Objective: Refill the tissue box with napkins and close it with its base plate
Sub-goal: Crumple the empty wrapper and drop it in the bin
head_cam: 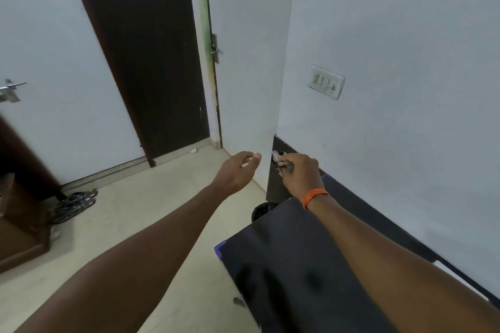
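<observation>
My right hand, low in the middle of the frame, is closed around a small crumpled scrap, grey and white; it looks like wrapper or used paper, though I cannot tell which. My left hand hangs just beside it with the fingers loosely spread and nothing in it. Both hands reach out past the far end of the black bench that fills the lower right. Just below them, at the bench's far corner, the dark rim of a bin peeks out.

The tissue box, the napkins and the base plate are nowhere in view; the bench top I can see is bare.

So I judge I am in a side step: getting rid of rubbish, either before the refill starts or after it is finished. I cannot say which from here. The next move calls for bringing the scrap over the bin's mouth and letting go. Then I must turn back to find the box, since nothing of the task lies in front of me.
</observation>
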